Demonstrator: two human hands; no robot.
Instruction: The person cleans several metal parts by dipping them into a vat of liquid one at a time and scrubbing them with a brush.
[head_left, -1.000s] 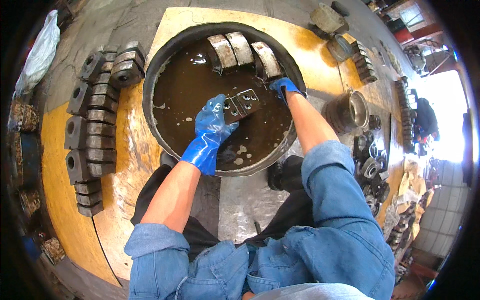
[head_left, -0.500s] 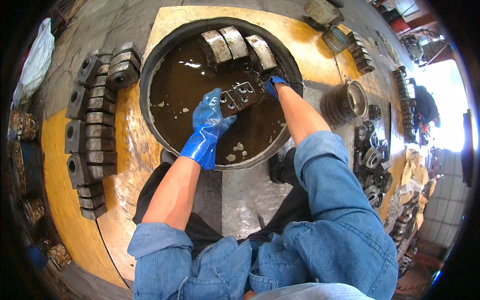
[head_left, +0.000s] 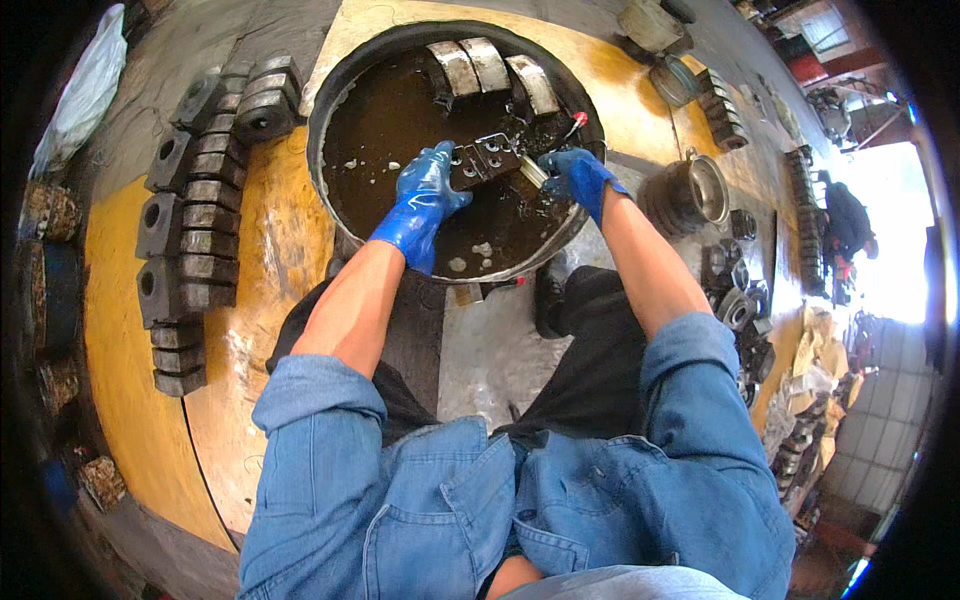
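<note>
Lifted a little higher and turned since the earlier frame, the grey drilled metal block (head_left: 483, 160) over the round black tub of brown liquid (head_left: 400, 130), gripped by the blue-gloved left hand (head_left: 428, 185) for drips to fall back, scrubbed with a brush clasped in the blue-gloved right hand (head_left: 575, 175).

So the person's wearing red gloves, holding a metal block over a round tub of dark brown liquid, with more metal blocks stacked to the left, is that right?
Not quite: the gloves are blue, not red. The head view shows the left hand and right hand in blue gloves. The rest stands: they hold a metal block over the round tub of dark brown liquid, with more metal blocks stacked to the left.
</note>
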